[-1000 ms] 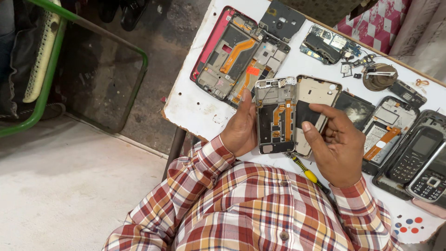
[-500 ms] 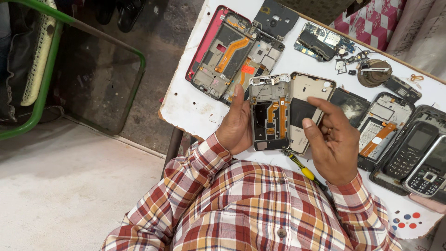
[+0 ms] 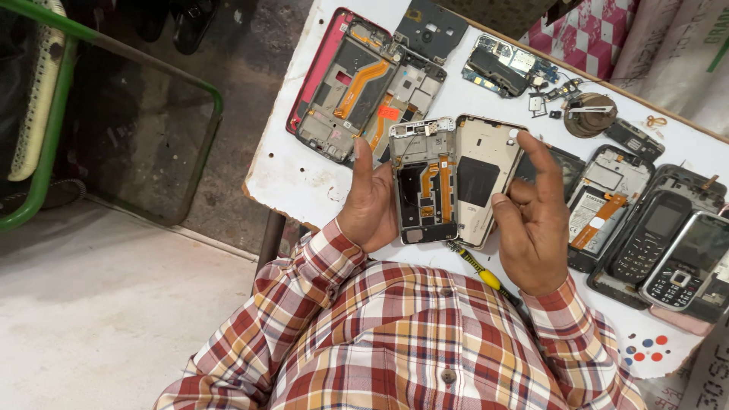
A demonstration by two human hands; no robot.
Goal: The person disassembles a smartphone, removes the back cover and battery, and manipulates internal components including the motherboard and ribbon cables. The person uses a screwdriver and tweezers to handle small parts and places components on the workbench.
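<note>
Here, your left hand point(image 3: 372, 205) grips the opened phone frame point(image 3: 424, 181) over the white table point(image 3: 292, 171); your right hand point(image 3: 531, 224) pinches the beige back cover point(image 3: 486, 171) beside it, above the yellow screwdriver point(image 3: 486, 275).

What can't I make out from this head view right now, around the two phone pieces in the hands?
- Head view: left hand palm and fingers behind the opened phone frame; its grip is hidden.
- Back cover underside faces away; right hand covers its lower edge.
- Yellow-handled screwdriver tip lies under the hands.
- Loose small parts too small to identify.
- Keypad phones partly cut off by the right edge.
</note>
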